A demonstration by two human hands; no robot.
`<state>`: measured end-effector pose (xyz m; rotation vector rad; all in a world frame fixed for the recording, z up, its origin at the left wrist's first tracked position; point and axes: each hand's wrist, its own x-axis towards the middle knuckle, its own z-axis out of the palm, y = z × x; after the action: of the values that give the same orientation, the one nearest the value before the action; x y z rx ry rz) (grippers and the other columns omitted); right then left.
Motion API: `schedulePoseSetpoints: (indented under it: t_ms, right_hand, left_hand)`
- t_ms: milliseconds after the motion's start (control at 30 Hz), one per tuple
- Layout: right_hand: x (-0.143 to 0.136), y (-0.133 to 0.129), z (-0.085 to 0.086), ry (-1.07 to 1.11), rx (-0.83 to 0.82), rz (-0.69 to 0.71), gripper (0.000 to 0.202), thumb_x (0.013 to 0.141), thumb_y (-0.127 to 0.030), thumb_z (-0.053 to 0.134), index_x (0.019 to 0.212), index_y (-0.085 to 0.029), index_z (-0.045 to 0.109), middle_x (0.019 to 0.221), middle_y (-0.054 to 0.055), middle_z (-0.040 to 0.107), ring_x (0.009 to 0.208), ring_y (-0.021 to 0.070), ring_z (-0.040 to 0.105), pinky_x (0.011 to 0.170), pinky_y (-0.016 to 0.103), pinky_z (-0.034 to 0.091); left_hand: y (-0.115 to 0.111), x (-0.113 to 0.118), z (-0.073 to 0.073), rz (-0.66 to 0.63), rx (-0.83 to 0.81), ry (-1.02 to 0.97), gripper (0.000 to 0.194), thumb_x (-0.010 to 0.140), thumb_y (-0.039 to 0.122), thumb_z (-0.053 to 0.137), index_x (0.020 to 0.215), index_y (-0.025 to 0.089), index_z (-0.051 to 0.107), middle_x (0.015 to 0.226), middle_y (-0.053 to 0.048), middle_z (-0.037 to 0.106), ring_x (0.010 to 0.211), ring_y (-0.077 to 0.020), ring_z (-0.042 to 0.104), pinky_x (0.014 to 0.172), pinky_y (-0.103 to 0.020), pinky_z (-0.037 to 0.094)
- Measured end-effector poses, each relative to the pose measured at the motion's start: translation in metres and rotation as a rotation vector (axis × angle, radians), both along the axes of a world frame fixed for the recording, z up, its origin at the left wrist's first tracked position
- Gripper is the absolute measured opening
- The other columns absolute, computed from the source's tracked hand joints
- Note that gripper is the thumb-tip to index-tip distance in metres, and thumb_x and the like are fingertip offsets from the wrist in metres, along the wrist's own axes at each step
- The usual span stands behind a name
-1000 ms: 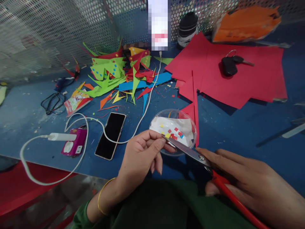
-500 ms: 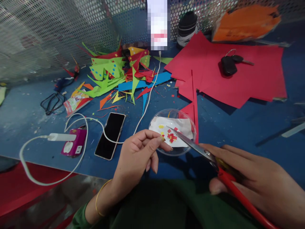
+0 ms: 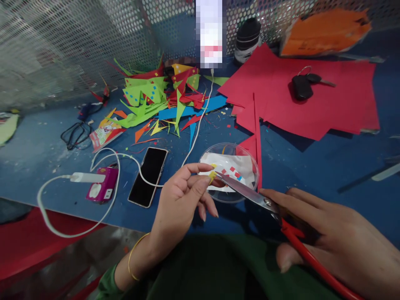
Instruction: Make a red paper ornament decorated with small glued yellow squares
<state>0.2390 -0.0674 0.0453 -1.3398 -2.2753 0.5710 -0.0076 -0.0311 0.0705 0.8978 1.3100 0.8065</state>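
Note:
My left hand (image 3: 187, 196) pinches a small yellow paper piece (image 3: 212, 176) between thumb and fingers, over the near left side of a clear round plastic dish (image 3: 256, 183). A pair of scissors (image 3: 246, 192) with red handles is gripped in my right hand (image 3: 334, 233). The scissor tips reach to the yellow paper, close to my left fingertips. Inside the dish lies a white paper (image 3: 248, 164) with several red bits and a blue one on it. My left fingers cover part of the dish.
A phone (image 3: 148, 177), a purple adapter (image 3: 103, 183) and a white cable (image 3: 115, 160) lie to the left. Green paper cutouts (image 3: 145, 91) and scraps are heaped behind. Large red sheets (image 3: 337, 96) carry a car key (image 3: 302, 87). A thread spool (image 3: 248, 37) stands at the back.
The scissor tips have come down from above the dish to the yellow paper. My left index finger has lifted, and a blue bit now shows among the red ones.

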Motion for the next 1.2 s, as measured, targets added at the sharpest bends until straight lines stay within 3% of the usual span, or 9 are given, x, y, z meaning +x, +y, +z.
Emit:
schedulePoseSetpoints:
  t_ms: [133, 300, 400, 533, 800, 1067, 1200]
  right_hand:
    - [-0.002, 0.0, 0.003, -0.008, 0.021, 0.019, 0.071, 0.093, -0.074, 0.039, 0.111, -0.013, 0.073, 0.07, 0.004, 0.069, 0.05, 0.0147, 0.068, 0.041, 0.02, 0.053]
    - [0.001, -0.002, 0.001, -0.055, 0.07, 0.076, 0.056, 0.105, -0.048, 0.031, 0.114, -0.011, 0.072, 0.078, 0.009, 0.075, 0.054, 0.0165, 0.071, 0.045, 0.022, 0.056]
    - [0.004, -0.002, -0.001, -0.056, 0.069, 0.098, 0.046, 0.104, -0.034, 0.032, 0.117, -0.012, 0.071, 0.085, 0.01, 0.077, 0.058, 0.0162, 0.073, 0.048, 0.021, 0.058]
    - [0.005, -0.002, -0.003, -0.037, 0.05, 0.107, 0.043, 0.103, -0.03, 0.035, 0.118, -0.012, 0.07, 0.088, 0.011, 0.078, 0.061, 0.0167, 0.074, 0.049, 0.02, 0.058]
    - [0.002, -0.002, -0.001, -0.04, 0.043, 0.086, 0.048, 0.105, -0.041, 0.034, 0.119, -0.012, 0.071, 0.089, 0.011, 0.078, 0.064, 0.0174, 0.075, 0.051, 0.02, 0.058]
    - [-0.005, 0.0, 0.005, -0.022, 0.069, 0.034, 0.071, 0.096, -0.068, 0.04, 0.109, -0.008, 0.075, 0.073, 0.009, 0.073, 0.052, 0.0171, 0.071, 0.043, 0.021, 0.053]
    - [-0.006, 0.002, 0.007, -0.013, 0.088, 0.037, 0.069, 0.097, -0.065, 0.039, 0.105, -0.007, 0.076, 0.071, 0.009, 0.073, 0.052, 0.0181, 0.072, 0.043, 0.021, 0.053]
  left_hand:
    - [-0.001, 0.003, 0.001, -0.029, 0.003, 0.021, 0.018, 0.097, 0.029, 0.06, 0.11, 0.017, 0.059, 0.05, 0.004, 0.064, 0.038, -0.0081, 0.058, 0.039, -0.013, 0.042]
    - [-0.002, 0.006, -0.001, -0.048, -0.005, 0.009, 0.017, 0.096, 0.028, 0.057, 0.11, 0.018, 0.059, 0.053, 0.005, 0.064, 0.036, -0.0077, 0.056, 0.039, -0.015, 0.041]
    - [-0.003, 0.007, -0.003, -0.061, -0.004, -0.01, 0.016, 0.097, 0.027, 0.056, 0.11, 0.018, 0.058, 0.052, 0.006, 0.061, 0.036, -0.0074, 0.055, 0.038, -0.014, 0.041]
    - [-0.004, 0.007, -0.005, -0.061, 0.005, -0.066, 0.015, 0.097, 0.027, 0.056, 0.108, 0.018, 0.058, 0.053, 0.007, 0.061, 0.036, -0.0062, 0.054, 0.038, -0.013, 0.041]
    - [-0.004, 0.009, -0.007, -0.057, 0.004, -0.107, 0.012, 0.098, 0.024, 0.055, 0.106, 0.017, 0.059, 0.051, 0.007, 0.061, 0.036, -0.0055, 0.054, 0.038, -0.012, 0.04]
    - [-0.003, 0.008, -0.009, -0.038, 0.015, -0.128, 0.011, 0.098, 0.023, 0.056, 0.106, 0.016, 0.059, 0.053, 0.007, 0.062, 0.035, -0.0044, 0.053, 0.038, -0.011, 0.04]
    - [-0.004, 0.01, -0.008, -0.038, 0.024, -0.13, 0.011, 0.098, 0.023, 0.055, 0.105, 0.016, 0.06, 0.051, 0.006, 0.061, 0.035, -0.0047, 0.054, 0.038, -0.011, 0.04]
